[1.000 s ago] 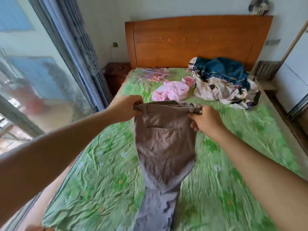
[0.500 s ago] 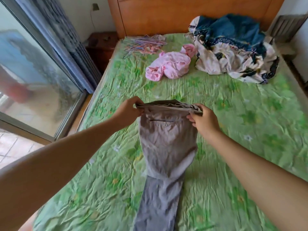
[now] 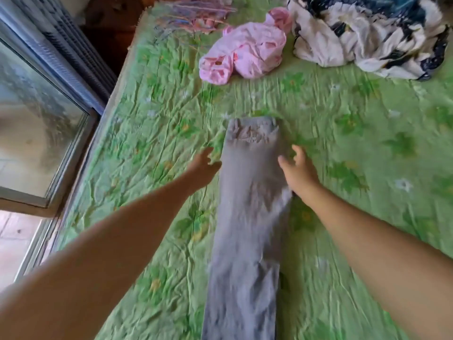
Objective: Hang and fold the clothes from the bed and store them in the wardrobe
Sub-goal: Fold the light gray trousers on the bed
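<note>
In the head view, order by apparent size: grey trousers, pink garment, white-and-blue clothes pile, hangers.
1. grey trousers, nearest the camera
2. white-and-blue clothes pile, cut off by the frame
3. pink garment
4. hangers, blurred, partly cut off

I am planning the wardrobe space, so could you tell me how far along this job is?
Done: the grey trousers lie lengthwise on the green sheet. In hand: nothing gripped; the left hand and right hand are open at their sides. Left: folding them, then the pink garment and the patterned pile.
</note>
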A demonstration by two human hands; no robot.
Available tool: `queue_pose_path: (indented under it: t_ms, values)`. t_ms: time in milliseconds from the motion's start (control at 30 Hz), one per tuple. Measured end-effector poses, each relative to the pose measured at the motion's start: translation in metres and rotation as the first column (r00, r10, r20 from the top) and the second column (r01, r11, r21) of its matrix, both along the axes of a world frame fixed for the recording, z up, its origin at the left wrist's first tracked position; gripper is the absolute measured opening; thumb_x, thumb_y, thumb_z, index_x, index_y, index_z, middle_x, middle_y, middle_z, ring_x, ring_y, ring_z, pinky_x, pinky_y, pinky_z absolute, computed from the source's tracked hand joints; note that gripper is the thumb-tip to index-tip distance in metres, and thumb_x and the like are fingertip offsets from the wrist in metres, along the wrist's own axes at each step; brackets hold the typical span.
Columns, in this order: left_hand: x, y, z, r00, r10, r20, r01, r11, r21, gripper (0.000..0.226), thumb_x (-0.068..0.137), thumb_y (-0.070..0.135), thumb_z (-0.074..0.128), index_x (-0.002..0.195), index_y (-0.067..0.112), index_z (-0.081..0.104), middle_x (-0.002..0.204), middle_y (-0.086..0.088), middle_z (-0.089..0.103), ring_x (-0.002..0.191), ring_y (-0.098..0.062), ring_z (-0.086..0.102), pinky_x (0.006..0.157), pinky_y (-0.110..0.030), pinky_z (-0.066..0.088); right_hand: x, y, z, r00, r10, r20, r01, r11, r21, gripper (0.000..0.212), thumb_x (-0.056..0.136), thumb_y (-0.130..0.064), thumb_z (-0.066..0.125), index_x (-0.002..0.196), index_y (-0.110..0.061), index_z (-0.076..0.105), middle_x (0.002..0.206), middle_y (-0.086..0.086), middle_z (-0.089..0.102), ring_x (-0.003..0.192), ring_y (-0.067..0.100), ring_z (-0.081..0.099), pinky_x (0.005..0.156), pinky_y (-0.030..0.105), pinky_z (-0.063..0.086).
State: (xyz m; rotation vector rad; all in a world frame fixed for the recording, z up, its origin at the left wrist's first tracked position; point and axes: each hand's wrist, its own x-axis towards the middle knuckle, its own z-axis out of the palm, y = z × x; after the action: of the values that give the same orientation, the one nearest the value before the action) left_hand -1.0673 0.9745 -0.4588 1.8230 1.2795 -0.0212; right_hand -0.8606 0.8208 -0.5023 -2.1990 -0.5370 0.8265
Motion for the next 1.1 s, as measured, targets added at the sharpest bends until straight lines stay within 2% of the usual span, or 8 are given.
queue_pose_path:
  t_ms: [100,233,400,600,767,867,1000,1100]
  values:
    - [-0.089,-0.089,-0.088,0.986,0.051,-0.157,-0.088,0.967,-0.237,0.060,0.099,0.023,0.062,0.151,0.011,0.036,0.139,-0.020,0.053,0.115,-0.034,0.059,0.087,-0.036,0.051,-0.097,-0.101,-0.079,0.993,-0.106,-0.055,0.093,0.976,-0.199,0.059,0.097,-0.033,0.063,0.148,-0.012,0.043,0.138,0.024,0.052,0.126,0.038,0.050,0.103,0.045,0.041]
    - [-0.173,-0.184,-0.152,0.970,0.175,-0.167,-0.231,0.878,-0.420,0.039,0.095,0.003,0.063,0.130,0.011,0.050,0.112,-0.012,0.060,0.078,-0.020,0.059,0.053,-0.015,0.044,-0.197,-0.212,-0.134,0.977,-0.148,-0.151,0.072,0.904,-0.420,0.055,0.093,-0.035,0.068,0.138,-0.007,0.052,0.126,0.022,0.060,0.118,0.038,0.056,0.094,0.041,0.045]
    - [-0.207,-0.222,-0.180,0.946,0.307,-0.101,-0.315,0.809,-0.496,0.026,0.091,0.003,0.066,0.115,0.013,0.062,0.100,-0.008,0.066,0.079,-0.025,0.063,0.070,-0.039,0.054,-0.253,-0.265,-0.155,0.967,-0.152,-0.203,0.072,0.933,-0.352,0.046,0.095,-0.026,0.068,0.134,-0.006,0.054,0.122,0.013,0.066,0.114,0.035,0.062,0.091,0.041,0.049]
    - [-0.231,-0.243,-0.184,0.953,0.302,0.005,-0.249,0.793,-0.556,0.033,0.095,0.007,0.063,0.117,0.028,0.051,0.090,-0.014,0.069,0.071,-0.024,0.060,0.064,-0.038,0.047,-0.285,-0.291,-0.165,0.979,-0.187,-0.079,0.160,0.949,-0.271,0.039,0.091,-0.031,0.071,0.123,-0.028,0.049,0.087,-0.008,0.059,0.076,0.019,0.060,0.066,0.036,0.047]
    - [-0.262,-0.270,-0.186,0.967,0.255,0.003,-0.178,0.682,-0.710,0.024,0.096,0.009,0.062,0.119,0.017,0.061,0.102,-0.008,0.072,0.084,-0.020,0.066,0.080,-0.045,0.051,-0.304,-0.319,-0.171,0.974,-0.197,-0.116,0.158,0.947,-0.280,0.020,0.092,-0.027,0.070,0.100,-0.020,0.054,0.082,-0.006,0.057,0.079,0.022,0.058,0.064,0.032,0.039]
    - [-0.280,-0.292,-0.189,0.978,0.193,-0.083,-0.186,0.613,-0.768,0.023,0.096,0.014,0.063,0.119,0.013,0.065,0.114,-0.008,0.072,0.099,-0.020,0.068,0.096,-0.048,0.052,-0.316,-0.332,-0.167,0.984,-0.160,-0.081,0.143,0.973,-0.181,0.032,0.095,-0.023,0.066,0.125,-0.023,0.057,0.102,-0.006,0.064,0.094,0.021,0.063,0.074,0.029,0.043]
    - [-0.297,-0.323,-0.192,0.965,0.227,-0.134,-0.244,0.578,-0.779,0.024,0.095,0.013,0.063,0.119,0.009,0.065,0.102,-0.004,0.073,0.091,-0.017,0.068,0.090,-0.043,0.054,-0.322,-0.337,-0.175,0.999,-0.042,-0.027,0.038,0.991,-0.129,0.052,0.094,-0.025,0.067,0.143,-0.027,0.048,0.139,0.003,0.056,0.123,0.022,0.055,0.097,0.033,0.046]
    - [-0.303,-0.336,-0.191,0.956,0.269,-0.120,-0.255,0.555,-0.792,0.022,0.096,0.016,0.064,0.117,0.009,0.067,0.106,-0.007,0.073,0.094,-0.020,0.069,0.088,-0.041,0.055,-0.320,-0.336,-0.183,0.992,-0.106,-0.069,0.095,0.984,-0.153,0.041,0.089,-0.028,0.072,0.125,-0.025,0.054,0.114,0.000,0.060,0.107,0.026,0.060,0.083,0.031,0.043]
